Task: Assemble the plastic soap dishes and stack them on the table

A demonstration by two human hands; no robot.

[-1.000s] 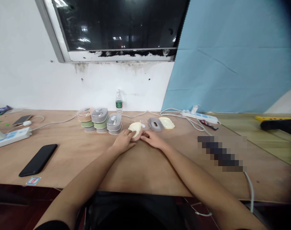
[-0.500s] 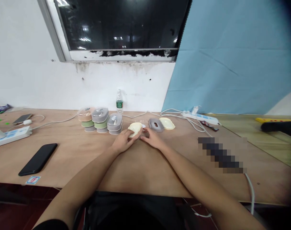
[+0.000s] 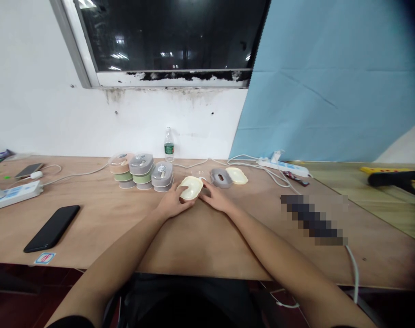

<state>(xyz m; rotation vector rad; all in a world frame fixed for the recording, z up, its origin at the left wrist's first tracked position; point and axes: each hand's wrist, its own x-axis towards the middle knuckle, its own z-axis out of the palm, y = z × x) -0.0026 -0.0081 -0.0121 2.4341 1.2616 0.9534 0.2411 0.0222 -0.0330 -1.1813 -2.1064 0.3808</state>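
Observation:
A shallow cream dish [image 3: 191, 187] with a wavy rim is tilted up between my hands over the middle of the table. My left hand [image 3: 173, 202] grips its left side, the thumb reaching over the rim into the hollow. On the right side, the fingers of my right hand [image 3: 214, 197] close against the dish's edge. Just behind the dish lies a small clear and white piece [image 3: 201, 176], partly hidden. To the right rest a grey oval tray with a slot [image 3: 221, 178] and a second cream dish [image 3: 237, 176].
Stacked lidded boxes in pink, grey and green [image 3: 141, 171] stand left of my hands, a water bottle [image 3: 169, 146] behind them. A black phone [image 3: 52, 228] lies at front left. Power strips [image 3: 16, 196] and white cables flank the table; a blurred-out dark object [image 3: 311, 219] lies right.
The cream dish has tipped so more of its hollow faces me, and it sits slightly lower and to the left. Both hands stay at its sides. The whole view has shifted a little.

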